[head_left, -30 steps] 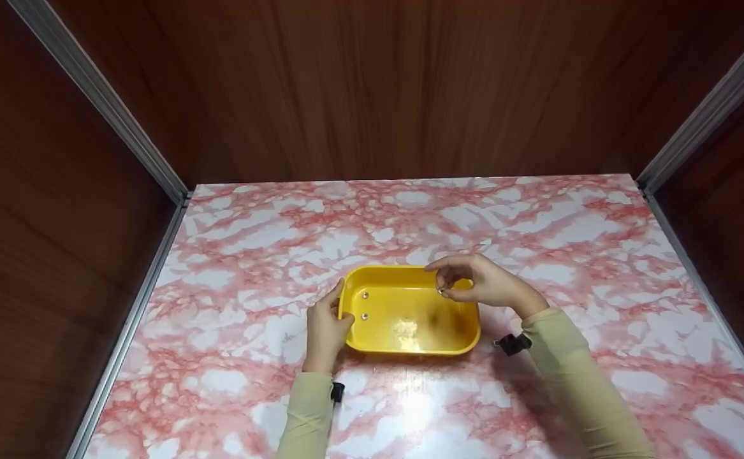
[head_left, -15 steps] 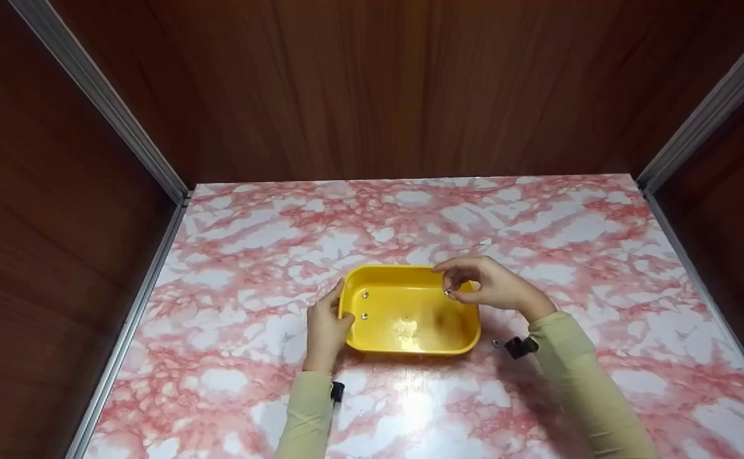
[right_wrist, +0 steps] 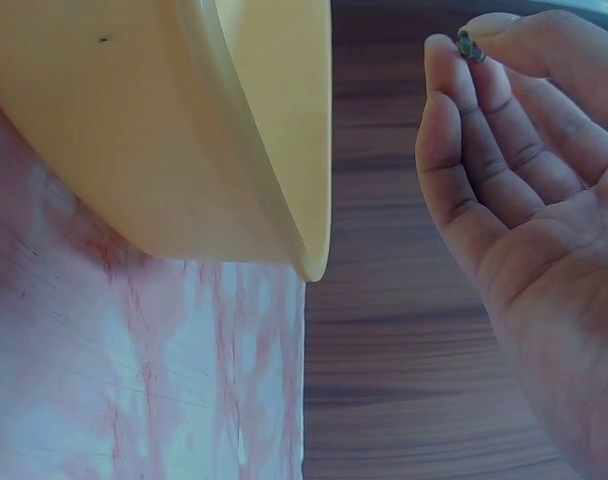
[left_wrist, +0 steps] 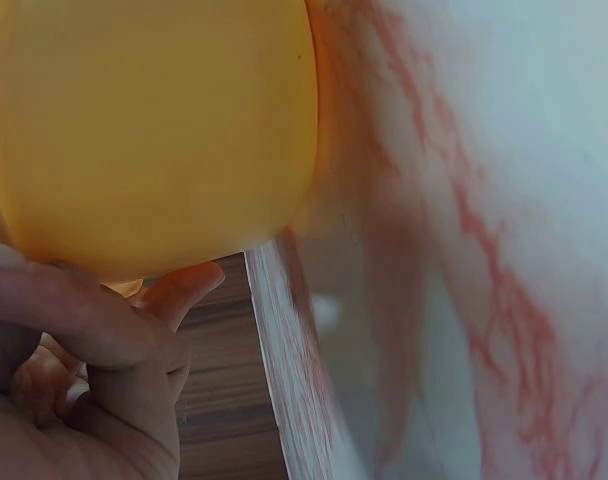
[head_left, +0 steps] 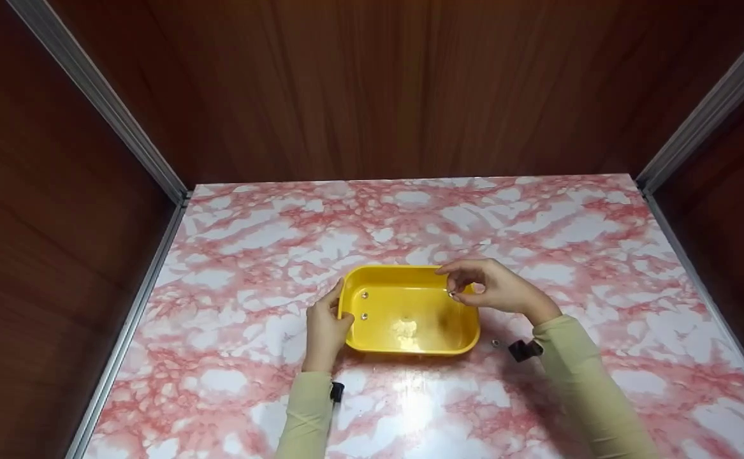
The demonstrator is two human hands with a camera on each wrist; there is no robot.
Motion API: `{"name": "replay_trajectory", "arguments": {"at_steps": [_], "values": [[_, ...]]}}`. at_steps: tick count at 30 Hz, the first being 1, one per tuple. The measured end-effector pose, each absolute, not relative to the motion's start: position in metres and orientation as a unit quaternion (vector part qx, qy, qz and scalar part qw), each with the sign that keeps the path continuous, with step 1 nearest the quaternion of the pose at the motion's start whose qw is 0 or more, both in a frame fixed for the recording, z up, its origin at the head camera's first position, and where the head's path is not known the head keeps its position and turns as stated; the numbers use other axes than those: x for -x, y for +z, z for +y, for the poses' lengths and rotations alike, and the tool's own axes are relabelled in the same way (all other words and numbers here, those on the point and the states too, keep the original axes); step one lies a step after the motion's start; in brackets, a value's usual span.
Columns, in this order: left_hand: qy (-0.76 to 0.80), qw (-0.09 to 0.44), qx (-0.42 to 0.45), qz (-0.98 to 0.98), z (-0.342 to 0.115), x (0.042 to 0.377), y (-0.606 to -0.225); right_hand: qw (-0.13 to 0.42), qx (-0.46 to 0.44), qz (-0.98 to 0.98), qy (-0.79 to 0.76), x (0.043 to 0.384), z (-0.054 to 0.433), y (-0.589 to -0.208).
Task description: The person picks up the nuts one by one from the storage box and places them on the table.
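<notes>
A yellow plastic tray (head_left: 403, 347) with rounded corners sits on the marbled table. My left hand (head_left: 327, 328) grips its left side, thumb over the rim and fingers along the outer wall; the left wrist view shows those fingers against the tray wall (left_wrist: 154, 130). Above the tray's right end, my right hand (head_left: 489, 287) pinches a small metal nut (right_wrist: 469, 46) between thumb and fingertips. Two more small nuts lie on the tray floor near the left wall, a far nut (head_left: 364, 295) and a near nut (head_left: 364, 317).
Another small nut (head_left: 495, 343) lies on the table (head_left: 250, 268) right of the tray, close to the black wrist camera (head_left: 525, 350). Dark wood panels (head_left: 372, 95) stand behind and at both sides, joined by metal rails (head_left: 110, 108).
My right hand, pinching the nut, has drifted slightly right and toward me. The nut on the table now shows clear of the wrist camera. My left hand and the tray stay put.
</notes>
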State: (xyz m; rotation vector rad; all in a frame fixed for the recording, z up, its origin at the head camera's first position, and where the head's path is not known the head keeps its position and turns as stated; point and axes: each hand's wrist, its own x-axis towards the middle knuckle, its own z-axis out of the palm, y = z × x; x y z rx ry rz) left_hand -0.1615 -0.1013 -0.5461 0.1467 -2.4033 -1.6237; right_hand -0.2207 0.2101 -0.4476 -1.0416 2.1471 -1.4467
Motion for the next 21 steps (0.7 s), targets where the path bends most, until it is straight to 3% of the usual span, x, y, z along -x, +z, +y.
{"name": "replay_trajectory", "arguments": {"at_steps": [21], "values": [[-0.571,0.115,-0.052,-0.811,-0.100,0.161,-0.547,0.177,0.361,0.759,-0.512,0.212,0.232,-0.458]]}}
